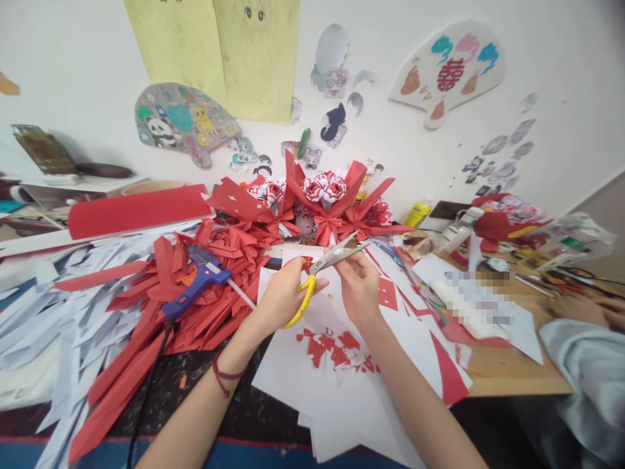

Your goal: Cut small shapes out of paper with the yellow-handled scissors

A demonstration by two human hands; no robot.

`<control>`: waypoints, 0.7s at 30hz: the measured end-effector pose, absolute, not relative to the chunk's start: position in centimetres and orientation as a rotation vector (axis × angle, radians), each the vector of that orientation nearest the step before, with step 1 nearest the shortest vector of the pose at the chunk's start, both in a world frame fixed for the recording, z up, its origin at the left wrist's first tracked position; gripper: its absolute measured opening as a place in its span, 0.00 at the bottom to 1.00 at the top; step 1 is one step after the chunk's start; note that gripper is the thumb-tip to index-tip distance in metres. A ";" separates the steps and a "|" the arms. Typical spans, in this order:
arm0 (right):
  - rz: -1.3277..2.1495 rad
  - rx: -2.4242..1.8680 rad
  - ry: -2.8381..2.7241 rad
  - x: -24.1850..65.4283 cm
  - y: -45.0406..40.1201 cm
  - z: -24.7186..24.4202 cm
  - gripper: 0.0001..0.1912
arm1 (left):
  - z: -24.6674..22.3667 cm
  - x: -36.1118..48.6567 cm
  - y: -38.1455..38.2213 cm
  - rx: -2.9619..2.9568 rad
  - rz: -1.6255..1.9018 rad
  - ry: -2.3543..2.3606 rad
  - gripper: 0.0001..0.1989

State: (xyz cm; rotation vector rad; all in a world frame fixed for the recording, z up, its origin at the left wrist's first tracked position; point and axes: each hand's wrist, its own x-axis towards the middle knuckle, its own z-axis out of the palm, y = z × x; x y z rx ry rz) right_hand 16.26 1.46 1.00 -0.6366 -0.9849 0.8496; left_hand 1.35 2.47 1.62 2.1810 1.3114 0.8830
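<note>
Through the head camera I see two bare hands near the centre of the frame. My left hand [283, 293] is closed around the handles of the scissors [319, 264], which are yellow and orange. The scissors are in the middle of the frame, with their two blades apart and pointing to the upper right. My right hand [359, 283] is at the blades, its fingers bent; whether it holds some small piece, I cannot tell.

Below the hands, small red scraps [336, 352] lie on the white sheets [297, 384]. To the left I see the blue glue gun [201, 281], which rests on a pile of red folded paper [224, 247]. Farther left there are many white folded strips [92, 312], and above them is the red roll [139, 212]. Behind the hands, at the wall, stand red-wrapped bouquets with red and white flowers [325, 187]. At the right edge of the frame, the light blue sleeve [586, 371] of another person is beside the wooden table [517, 378].
</note>
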 end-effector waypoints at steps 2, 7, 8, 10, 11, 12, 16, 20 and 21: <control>0.832 -0.650 -0.987 16.3 1.5 1.0 0.05 | 1.6 1.4 2.4 2.178 0.878 1.318 0.22; 0.796 -0.695 -1.021 16.3 1.3 1.2 0.04 | 1.8 1.2 2.4 2.192 0.898 1.301 0.22; 0.788 -0.704 -1.029 16.4 1.3 1.3 0.04 | 1.8 1.2 2.4 2.196 0.899 1.299 0.22; 0.773 -0.716 -1.033 16.5 1.3 1.3 0.05 | 2.0 1.2 2.3 2.200 0.895 1.298 0.22; 0.766 -0.721 -1.031 16.6 1.3 1.3 0.05 | 2.1 1.1 2.3 2.199 0.889 1.299 0.22; 0.759 -0.728 -1.028 16.7 1.4 1.3 0.05 | 2.1 1.1 2.3 2.197 0.880 1.300 0.23; 0.725 -0.748 -1.021 16.9 1.5 1.3 0.05 | 2.2 1.1 2.1 2.195 0.860 1.306 0.23; 0.704 -0.748 -1.021 17.0 1.5 1.4 0.05 | 2.1 1.2 2.1 2.191 0.865 1.308 0.23; 0.699 -0.747 -1.017 17.0 1.5 1.4 0.05 | 2.1 1.2 2.1 2.188 0.860 1.311 0.22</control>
